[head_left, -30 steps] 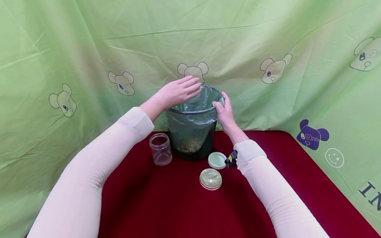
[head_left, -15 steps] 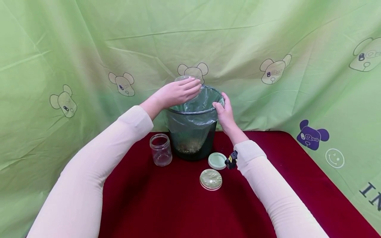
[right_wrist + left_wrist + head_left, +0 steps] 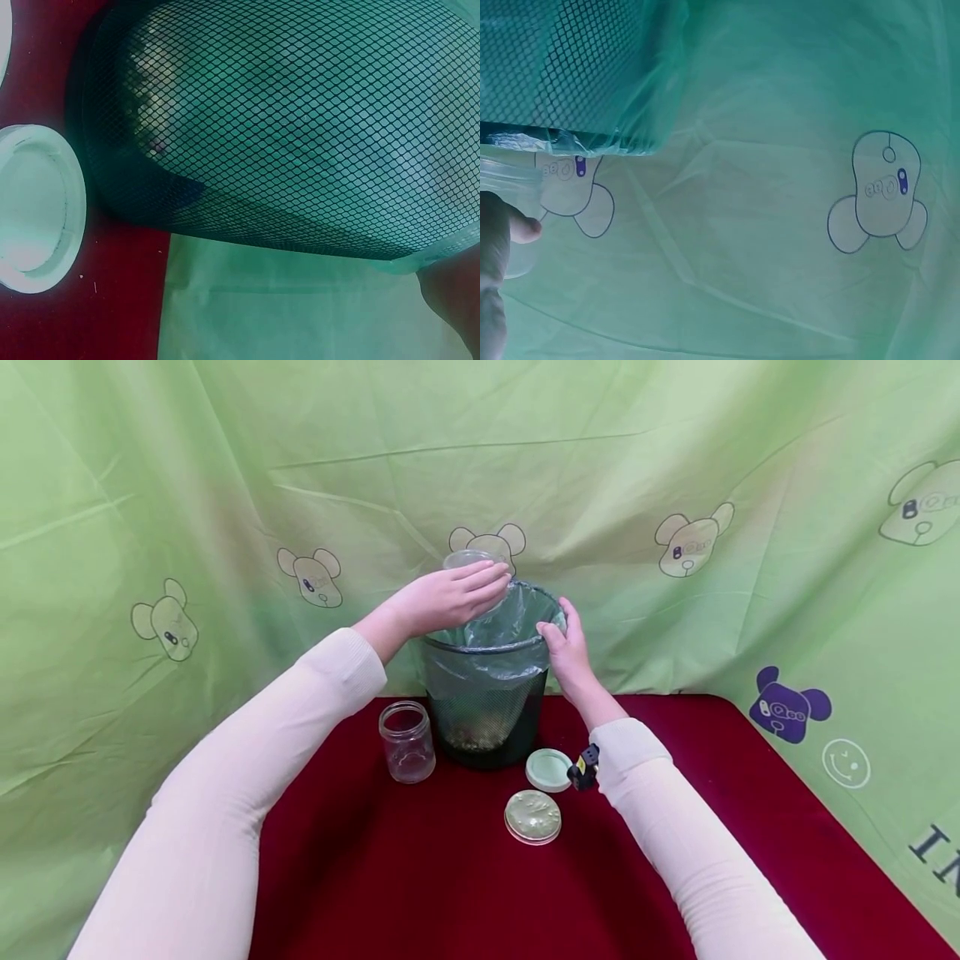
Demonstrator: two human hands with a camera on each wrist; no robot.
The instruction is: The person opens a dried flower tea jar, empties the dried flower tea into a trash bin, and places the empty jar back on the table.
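Note:
In the head view my left hand (image 3: 450, 597) is above the near-left rim of a black mesh wastebasket (image 3: 487, 710) with a clear plastic liner (image 3: 517, 618). It grips a clear jar (image 3: 467, 558) whose round bottom shows above my knuckles. The left wrist view has my thumb (image 3: 525, 229) against that jar (image 3: 521, 259), its threaded mouth towards the basket's rim. My right hand (image 3: 567, 647) holds the rim at the right, thumb inside over the liner. Pale bits (image 3: 154, 97) lie at the bottom of the basket, seen through the mesh.
A second clear glass jar (image 3: 407, 743) stands without a lid left of the basket. Two round lids, one pale green (image 3: 548, 770) and one shiny, pale gold (image 3: 532, 817), lie in front on the red tablecloth (image 3: 420, 877). A green curtain (image 3: 585, 468) hangs behind.
The jar in my left hand has tipped so its bottom now rises into sight above the knuckles. My right hand keeps its grip on the rim. The whole head view has shifted slightly down.

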